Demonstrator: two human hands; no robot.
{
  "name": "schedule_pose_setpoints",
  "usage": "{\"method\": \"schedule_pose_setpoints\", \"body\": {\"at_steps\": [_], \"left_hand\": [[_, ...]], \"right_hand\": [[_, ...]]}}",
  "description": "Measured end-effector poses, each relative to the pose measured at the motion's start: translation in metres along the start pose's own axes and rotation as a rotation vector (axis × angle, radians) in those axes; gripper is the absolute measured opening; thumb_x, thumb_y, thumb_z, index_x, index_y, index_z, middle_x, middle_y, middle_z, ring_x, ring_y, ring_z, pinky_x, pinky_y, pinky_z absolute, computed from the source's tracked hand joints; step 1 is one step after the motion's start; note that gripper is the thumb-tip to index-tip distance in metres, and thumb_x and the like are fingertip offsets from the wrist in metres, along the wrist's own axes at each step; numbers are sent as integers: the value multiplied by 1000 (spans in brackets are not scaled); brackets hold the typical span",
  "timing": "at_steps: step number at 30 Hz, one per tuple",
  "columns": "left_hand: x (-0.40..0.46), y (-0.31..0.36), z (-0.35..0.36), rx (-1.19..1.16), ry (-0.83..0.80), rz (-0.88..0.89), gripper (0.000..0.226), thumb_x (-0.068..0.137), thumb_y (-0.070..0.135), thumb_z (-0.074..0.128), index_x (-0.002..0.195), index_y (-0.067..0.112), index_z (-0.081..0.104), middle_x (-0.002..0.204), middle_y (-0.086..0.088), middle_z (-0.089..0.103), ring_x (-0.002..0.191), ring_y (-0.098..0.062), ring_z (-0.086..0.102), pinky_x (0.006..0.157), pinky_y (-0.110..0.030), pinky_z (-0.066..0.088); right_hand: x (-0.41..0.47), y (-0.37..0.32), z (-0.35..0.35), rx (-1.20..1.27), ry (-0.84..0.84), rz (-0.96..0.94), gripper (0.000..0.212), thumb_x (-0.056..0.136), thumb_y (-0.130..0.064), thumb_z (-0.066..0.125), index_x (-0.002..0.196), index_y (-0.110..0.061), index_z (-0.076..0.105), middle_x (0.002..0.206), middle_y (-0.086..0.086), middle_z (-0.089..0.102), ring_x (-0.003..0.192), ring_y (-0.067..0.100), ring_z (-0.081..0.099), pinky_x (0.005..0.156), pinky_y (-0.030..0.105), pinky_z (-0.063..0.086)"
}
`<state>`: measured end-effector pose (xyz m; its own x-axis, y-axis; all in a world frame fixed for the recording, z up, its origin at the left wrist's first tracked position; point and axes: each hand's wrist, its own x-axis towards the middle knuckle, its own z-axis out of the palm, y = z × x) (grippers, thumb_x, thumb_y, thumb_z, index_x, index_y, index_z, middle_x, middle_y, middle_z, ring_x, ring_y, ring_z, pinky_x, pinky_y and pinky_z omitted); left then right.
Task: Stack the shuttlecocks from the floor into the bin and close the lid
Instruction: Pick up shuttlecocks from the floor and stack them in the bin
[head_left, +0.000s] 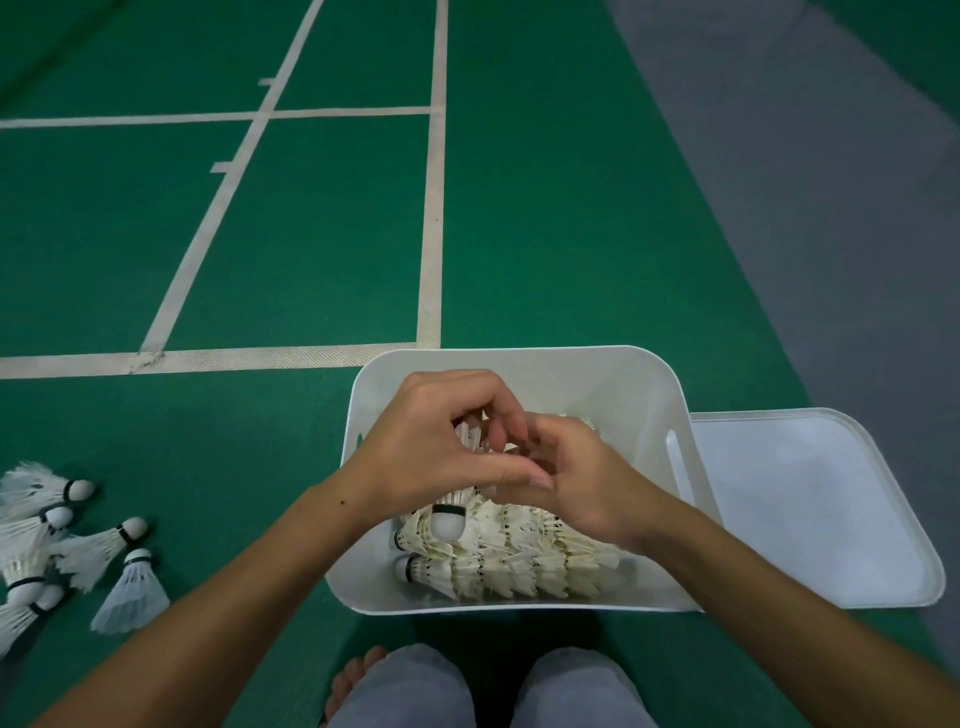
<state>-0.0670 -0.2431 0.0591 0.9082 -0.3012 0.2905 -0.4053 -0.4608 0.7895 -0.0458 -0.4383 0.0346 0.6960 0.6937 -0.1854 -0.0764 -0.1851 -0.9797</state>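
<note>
We look down on a white rectangular plastic bin (644, 384) standing on the green court floor (545, 208), and both of our hands are inside its opening. Our left hand (441, 447) curls its fingers round a row of white feathered shuttlecocks (470, 439), whose feather skirts show between thumb and forefinger, so its grip is closed on that row. Our right hand (576, 478) meets the left one, its fingers bent inward at the same row; it seems to pinch the feathers too, though the left thumb covers the contact and we cannot be certain. Beneath the hands, in the near part of the bin, lie stacked rows of white shuttlecocks (509, 566), nested cork to skirt and lying on their sides, with a cork tip banded in black (448, 522) pointing toward us. The bin's flat white plastic lid (810, 509) lies on the floor just beside the bin's right wall, off the bin. To our left, well apart from the bin, a loose heap of white shuttlecocks (78, 545) rests on the floor, corks pointing various ways. White painted court lines (431, 208) cross the green surface beyond the bin, and a grey strip of flooring (831, 182) runs along the right. Our grey-trousered knees (415, 686) and a bare foot (358, 675) show at the bottom edge.
</note>
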Motion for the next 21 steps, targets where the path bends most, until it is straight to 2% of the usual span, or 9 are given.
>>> {"method": "schedule_pose_setpoints", "body": {"at_steps": [4,7,9,11,13,14,17,19,21], "left_hand": [[-2,-8,-6,34,28,-15,32,74,37,95,89,18,74,78,6,68,67,-20,58,61,-39,49],[-3,-17,-8,81,72,-49,33,83,39,89,103,20,73,97,10,72,89,-18,68,78,-41,55],[-3,-23,-8,95,73,-156,37,85,51,82,110,27,69,107,14,71,100,-13,68,87,-40,56],[-4,-32,-7,174,0,-289,44,85,68,71,112,34,66,110,19,69,102,-5,65,88,-39,57],[-6,-39,-1,337,-146,-376,50,85,73,65,119,36,63,116,21,65,107,-2,61,93,-39,56],[-7,-42,2,428,-229,-401,54,86,74,64,126,37,60,123,19,63,114,-5,58,99,-40,54],[-9,-49,15,669,-404,-434,69,88,68,67,145,34,48,146,7,52,135,-19,46,113,-44,43],[-9,-53,23,758,-454,-451,72,89,61,69,148,30,42,145,1,52,132,-24,49,107,-45,46],[-7,-58,28,796,-468,-470,61,92,52,69,142,27,43,131,0,59,115,-25,59,85,-40,51]], "right_hand": [[-2,2,-2,-39,17,-15,11,90,-16,81,98,-12,74,91,-1,75,91,19,72,88,45,60],[-4,0,-10,-111,100,-19,10,91,-16,80,98,-10,76,92,5,78,88,24,74,85,42,62],[-8,-2,-22,-186,186,-4,7,91,-17,79,95,-11,77,89,5,78,83,23,74,82,40,62],[-13,-2,-34,-340,344,32,5,92,-23,78,93,-18,78,86,-3,78,80,10,73,79,35,62],[-17,0,-42,-583,542,62,8,93,-32,76,91,-25,77,87,-13,76,83,0,70,78,30,60],[-18,1,-44,-676,615,80,9,94,-36,74,92,-28,76,88,-16,75,84,-1,69,77,32,58],[-21,1,-45,-850,715,125,11,97,-38,68,95,-29,75,87,-12,75,78,13,70,70,35,58],[-23,3,-44,-1046,715,145,15,98,-36,63,92,-26,73,81,-8,75,70,19,67,64,35,59],[-23,7,-43,-1214,668,205,18,97,-33,59,87,-22,68,75,-4,71,63,22,64,60,34,58]]}}
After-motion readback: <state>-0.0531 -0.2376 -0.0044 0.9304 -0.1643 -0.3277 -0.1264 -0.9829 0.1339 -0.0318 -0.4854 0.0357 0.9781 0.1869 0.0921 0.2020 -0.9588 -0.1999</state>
